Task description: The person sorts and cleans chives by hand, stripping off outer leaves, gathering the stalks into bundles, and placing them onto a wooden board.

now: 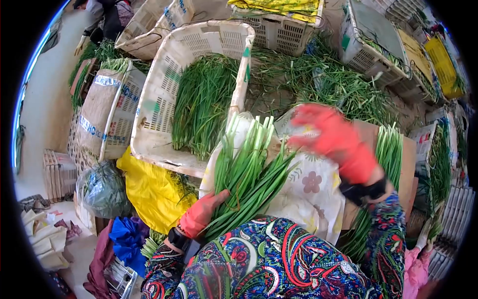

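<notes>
A bunch of green chives with pale stem ends (249,169) lies slanted across my lap, roots pointing away from me. My left hand (203,214), in a red glove, grips its lower left side; some fingers are hidden under the leaves. To the right of the stem ends, my right hand (336,142), also red-gloved, is in the air and smeared by motion, its fingers apart with nothing seen in them. Beneath the bunch is a flowered white cloth (311,199). Another chive bunch (388,154) lies on a brown board (408,159) at my right.
Ahead stands a white plastic crate (191,35) with chives (206,99) inside. Loose leaves (343,84) litter the floor beyond. A yellow sheet (154,192) and a filled plastic bag (102,189) are at left. More crates (376,45) stand at right; a person (107,20) is at upper left.
</notes>
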A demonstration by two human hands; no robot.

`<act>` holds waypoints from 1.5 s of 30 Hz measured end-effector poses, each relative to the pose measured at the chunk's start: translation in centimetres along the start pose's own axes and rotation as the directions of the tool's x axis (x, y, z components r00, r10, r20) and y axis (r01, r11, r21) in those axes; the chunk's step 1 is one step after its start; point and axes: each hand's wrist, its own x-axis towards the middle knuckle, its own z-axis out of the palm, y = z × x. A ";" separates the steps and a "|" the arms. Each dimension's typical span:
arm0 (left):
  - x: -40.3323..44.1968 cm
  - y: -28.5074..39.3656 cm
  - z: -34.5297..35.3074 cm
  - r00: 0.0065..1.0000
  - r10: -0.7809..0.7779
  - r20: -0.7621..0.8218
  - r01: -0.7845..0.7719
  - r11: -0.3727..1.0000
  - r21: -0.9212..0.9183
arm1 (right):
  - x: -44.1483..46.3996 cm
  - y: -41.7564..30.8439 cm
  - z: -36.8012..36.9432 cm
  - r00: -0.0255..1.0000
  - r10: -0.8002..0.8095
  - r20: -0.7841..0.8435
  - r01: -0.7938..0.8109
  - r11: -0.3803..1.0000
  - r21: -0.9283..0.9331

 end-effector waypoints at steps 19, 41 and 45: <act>0.0 -0.6 -0.2 0.997 -0.015 0.082 0.006 0.993 0.114 | 3.3 4.2 1.7 0.828 -0.491 -0.271 0.160 0.671 -0.724; 0.3 -2.1 -0.6 0.990 0.122 0.069 -0.123 0.992 -0.001 | 1.9 -7.2 7.8 0.837 0.253 0.485 -0.504 0.701 0.505; 0.3 -1.8 -0.2 0.979 0.165 0.116 -0.169 0.985 0.026 | 1.2 -5.2 8.9 0.991 -0.015 0.132 -0.010 0.983 0.184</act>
